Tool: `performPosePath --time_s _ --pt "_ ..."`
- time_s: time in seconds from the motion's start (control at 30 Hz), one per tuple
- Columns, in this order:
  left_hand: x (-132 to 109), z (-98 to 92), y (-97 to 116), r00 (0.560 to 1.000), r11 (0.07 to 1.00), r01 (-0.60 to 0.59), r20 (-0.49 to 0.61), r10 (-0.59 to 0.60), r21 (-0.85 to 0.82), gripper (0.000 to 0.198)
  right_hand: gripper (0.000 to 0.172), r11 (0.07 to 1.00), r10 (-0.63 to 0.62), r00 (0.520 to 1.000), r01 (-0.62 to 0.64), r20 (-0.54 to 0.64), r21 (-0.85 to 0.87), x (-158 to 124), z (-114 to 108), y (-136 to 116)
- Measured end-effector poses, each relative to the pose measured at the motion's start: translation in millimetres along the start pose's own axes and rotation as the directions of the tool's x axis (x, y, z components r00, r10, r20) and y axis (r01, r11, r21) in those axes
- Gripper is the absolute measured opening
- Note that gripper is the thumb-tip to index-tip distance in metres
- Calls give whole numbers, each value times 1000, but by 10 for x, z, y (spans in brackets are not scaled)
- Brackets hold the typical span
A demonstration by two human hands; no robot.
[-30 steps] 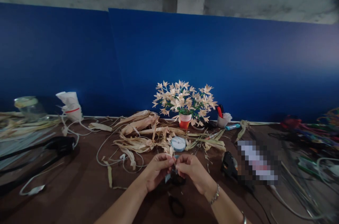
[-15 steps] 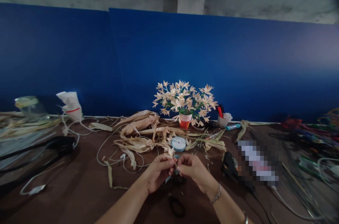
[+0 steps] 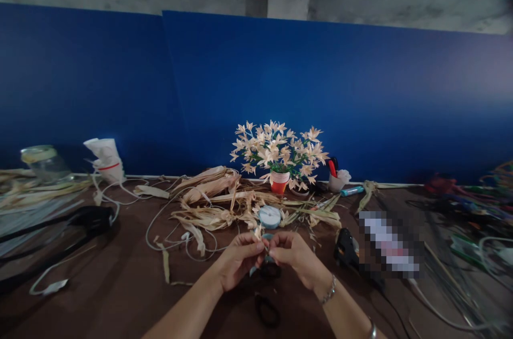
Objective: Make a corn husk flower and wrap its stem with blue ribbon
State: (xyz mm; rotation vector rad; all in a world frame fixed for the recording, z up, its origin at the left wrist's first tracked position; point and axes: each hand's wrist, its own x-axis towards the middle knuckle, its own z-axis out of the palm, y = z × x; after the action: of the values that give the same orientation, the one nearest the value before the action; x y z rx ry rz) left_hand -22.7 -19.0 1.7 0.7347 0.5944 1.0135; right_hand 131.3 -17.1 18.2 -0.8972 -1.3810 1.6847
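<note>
Between my two hands is a small pale husk flower (image 3: 258, 231), its petals poking up above the fingertips. My left hand (image 3: 242, 257) pinches it near its base. My right hand (image 3: 292, 253) is closed in a pinch close beside the left fingertips; what sits in those fingers is too small to make out. Just beyond the hands lies a round spool with a pale top (image 3: 269, 216). Below the hands, dark scissors (image 3: 267, 309) rest on the brown table, partly hidden by my fingers.
Dried corn husks (image 3: 212, 189) are heaped behind the hands. A red and white pot (image 3: 279, 183) holds many husk flowers against the blue partition (image 3: 320, 77). A black glue gun (image 3: 348, 249) lies at right, a black-handled tool (image 3: 92, 220) at left, with loose white cord around.
My hands stay together in nearly the same place. The flower's tip sits slightly lower and the right fingers have shifted a little; the whole view has moved very slightly.
</note>
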Motion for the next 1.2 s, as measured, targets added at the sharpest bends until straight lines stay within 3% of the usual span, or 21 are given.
performPosePath --time_s 0.37,0.6,1.2 --pt "-22 -11 48 999 989 30 -25 -26 148 18 8 995 77 996 -79 -37 -53 -12 13 -62" --pt "8 -38 8 998 990 19 -60 -11 138 17 6 993 62 993 -72 -102 -95 13 -1 -4" --pt "32 -44 5 994 994 8 -106 3 105 14 6 978 36 990 -64 -138 -201 33 -3 21"
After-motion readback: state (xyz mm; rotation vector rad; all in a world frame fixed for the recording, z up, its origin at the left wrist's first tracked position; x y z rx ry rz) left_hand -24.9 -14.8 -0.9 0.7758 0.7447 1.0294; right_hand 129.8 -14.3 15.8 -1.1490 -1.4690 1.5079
